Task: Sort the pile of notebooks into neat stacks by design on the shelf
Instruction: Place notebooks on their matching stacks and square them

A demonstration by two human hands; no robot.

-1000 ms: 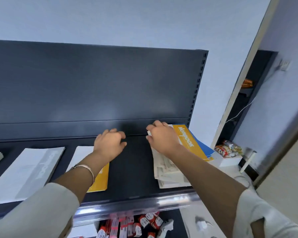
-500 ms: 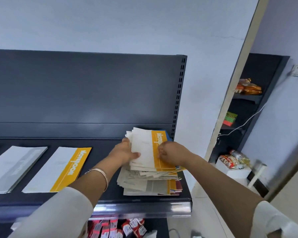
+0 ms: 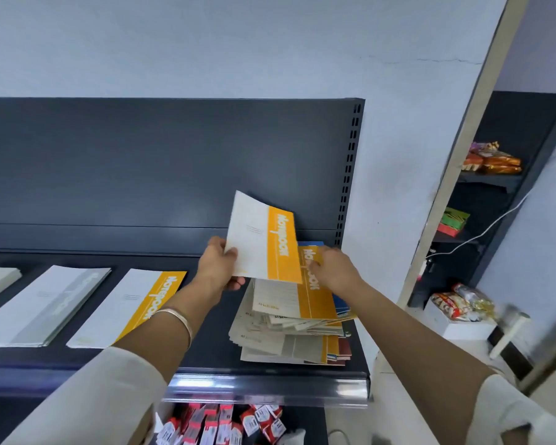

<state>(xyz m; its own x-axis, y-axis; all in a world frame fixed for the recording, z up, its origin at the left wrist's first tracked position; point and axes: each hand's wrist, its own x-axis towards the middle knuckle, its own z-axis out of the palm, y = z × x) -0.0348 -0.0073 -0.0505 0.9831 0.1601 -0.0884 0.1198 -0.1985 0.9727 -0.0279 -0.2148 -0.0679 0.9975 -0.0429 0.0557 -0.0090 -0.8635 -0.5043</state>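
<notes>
Two sorted stacks lie at the left of the shelf (image 3: pixel 270 375): a grey stack (image 3: pixel 45 303) and, just beside it, a yellow-banded stack (image 3: pixel 126 309). The left hand (image 3: pixel 217 268) pinches a lifted yellow-banded notebook (image 3: pixel 264 245) by its lower left corner, above the unsorted pile (image 3: pixel 289 335). The right hand (image 3: pixel 334 271) rests on the pile's top; whether it grips I cannot tell. The notebook is best carried left and laid flat on the yellow-banded stack, band matching, edges squared.

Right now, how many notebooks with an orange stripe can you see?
3: the lifted notebook in the left hand, the top notebook on the pile, and the flat notebook on the shelf. The pile may hide more.
</notes>
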